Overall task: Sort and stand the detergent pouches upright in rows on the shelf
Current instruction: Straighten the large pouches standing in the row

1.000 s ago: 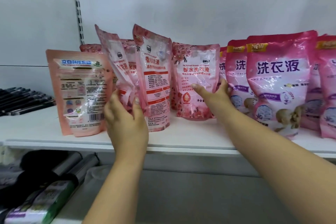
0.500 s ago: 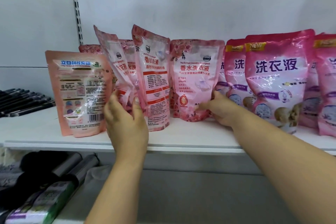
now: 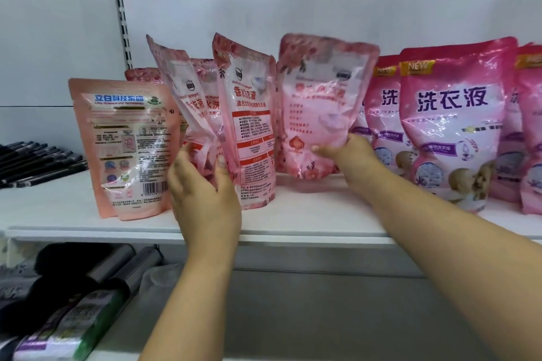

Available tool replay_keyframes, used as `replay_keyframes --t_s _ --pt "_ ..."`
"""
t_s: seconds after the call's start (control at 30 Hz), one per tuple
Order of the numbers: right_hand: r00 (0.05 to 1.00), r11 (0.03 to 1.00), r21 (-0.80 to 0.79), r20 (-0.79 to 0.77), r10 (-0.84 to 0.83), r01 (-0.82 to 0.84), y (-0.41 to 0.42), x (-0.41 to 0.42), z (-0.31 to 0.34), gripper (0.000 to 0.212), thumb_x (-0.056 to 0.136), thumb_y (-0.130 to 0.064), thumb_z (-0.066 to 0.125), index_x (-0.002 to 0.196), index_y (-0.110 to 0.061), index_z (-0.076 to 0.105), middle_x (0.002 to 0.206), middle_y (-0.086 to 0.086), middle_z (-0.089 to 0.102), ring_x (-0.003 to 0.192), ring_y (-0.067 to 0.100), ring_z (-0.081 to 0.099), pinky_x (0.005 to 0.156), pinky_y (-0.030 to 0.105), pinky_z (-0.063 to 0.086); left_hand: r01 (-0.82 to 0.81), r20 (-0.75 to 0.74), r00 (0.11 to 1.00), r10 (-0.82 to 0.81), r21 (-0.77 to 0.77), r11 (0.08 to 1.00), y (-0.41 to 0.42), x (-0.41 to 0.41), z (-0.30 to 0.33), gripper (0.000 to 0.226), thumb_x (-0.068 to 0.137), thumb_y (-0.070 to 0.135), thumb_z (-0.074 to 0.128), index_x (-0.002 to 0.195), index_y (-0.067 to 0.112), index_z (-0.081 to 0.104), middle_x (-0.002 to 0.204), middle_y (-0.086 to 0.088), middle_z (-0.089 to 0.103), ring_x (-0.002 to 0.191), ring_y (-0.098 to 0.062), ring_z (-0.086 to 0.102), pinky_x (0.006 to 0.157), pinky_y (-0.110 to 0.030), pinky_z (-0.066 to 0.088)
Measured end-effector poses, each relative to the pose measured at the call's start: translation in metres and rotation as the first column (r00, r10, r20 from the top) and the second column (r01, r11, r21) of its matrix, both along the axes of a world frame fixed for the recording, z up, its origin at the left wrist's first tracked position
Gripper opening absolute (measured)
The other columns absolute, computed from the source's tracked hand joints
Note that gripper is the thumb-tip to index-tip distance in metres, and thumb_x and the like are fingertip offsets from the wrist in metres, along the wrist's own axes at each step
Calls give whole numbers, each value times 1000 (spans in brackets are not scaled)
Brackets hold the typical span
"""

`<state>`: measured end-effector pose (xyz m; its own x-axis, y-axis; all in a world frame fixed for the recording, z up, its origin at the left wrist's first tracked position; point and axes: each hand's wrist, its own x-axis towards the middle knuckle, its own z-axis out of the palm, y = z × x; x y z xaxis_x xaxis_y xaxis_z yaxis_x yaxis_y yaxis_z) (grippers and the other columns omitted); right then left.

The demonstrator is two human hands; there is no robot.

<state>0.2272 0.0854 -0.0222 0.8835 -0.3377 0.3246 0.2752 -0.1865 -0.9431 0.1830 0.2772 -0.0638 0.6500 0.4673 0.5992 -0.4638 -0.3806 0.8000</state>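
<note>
The magenta pouches (image 3: 451,126) stood in rows; the pale pouches (image 3: 249,126) leaned unsorted, apparently, both hands (image 3: 205,193) (image 3: 349,155) gripping some.

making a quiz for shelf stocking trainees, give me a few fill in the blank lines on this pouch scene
1. The right hand grips a blurred pale pink pouch near its ____ edge.
2. The left hand holds a pouch that is ____, not upright.
3. The leftmost pouch shows a ____ printed near its bottom.

Missing words: bottom; tilted; barcode
</note>
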Motion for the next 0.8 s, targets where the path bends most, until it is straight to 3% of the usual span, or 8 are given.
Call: replay_keyframes --t_s 0.1,0.23,0.27,0.37,0.43,0.6,0.67,0.8 --pt "994 994 47 55 98 -101 -2 3 -1 25 74 -4 71 93 -16 60 98 0 66 98 19 60 94 35 46 -7 14 1000 7 2 1000 0 0 0 45 93 25 49 135 13 36 136 -11 37 124 -25 38 101 -38 31" --pt "969 976 19 -121 217 -216 -4 4 -6 77 58 -31 80 127 -19 48 124 0 59 116 22 51 107 42 34 -6 14 1000 6 6 1000 -1 0 0 45 93 26 48 135 14 36 136 -10 37 124 -25 37 102 -38 31" --pt "968 978 47 -134 210 -205 -4 6 -6 80 57 -36 80 128 -20 47 125 0 58 118 22 50 107 43 33 -4 10 1000 4 5 1000 -1 0 -1 45 94 26 48 135 14 35 136 -10 37 124 -26 38 102 -39 32" --pt "977 966 187 -81 195 -177 -5 11 -3 58 74 -21 74 125 -16 47 111 3 62 97 19 60 81 35 49 -7 11 1000 7 10 1000 -2 0 -1 45 94 27 48 136 16 35 136 -9 37 124 -26 38 101 -39 32" --pt "983 957 237 -33 178 -166 -4 13 -3 51 78 -12 70 124 -12 48 104 5 63 84 17 62 68 32 51 -6 17 1000 6 15 1000 -2 0 0 46 94 27 48 136 15 35 137 -9 37 124 -25 38 101 -37 31" --pt "991 969 241 131 19 -50 -5 15 1 28 77 -8 71 101 -16 58 108 10 66 95 27 65 87 46 52 3 15 1000 -3 15 1000 -2 -1 -1 46 94 28 47 136 15 34 137 -8 36 124 -24 38 99 -35 32" --pt "985 948 312 175 13 -68 -9 17 2 30 78 -8 70 104 -16 57 109 9 66 97 27 64 87 46 52 2 14 1000 -2 17 1000 -2 -2 -1 46 94 28 47 136 15 34 137 -9 36 124 -23 38 98 -35 32" --pt "995 933 346 20 98 -99 -10 18 -1 42 77 -21 72 115 -15 56 112 7 65 96 25 64 88 44 50 -7 13 1000 7 24 1000 -3 -3 0 46 94 26 47 137 14 34 137 -10 36 125 -23 36 98 -33 31"
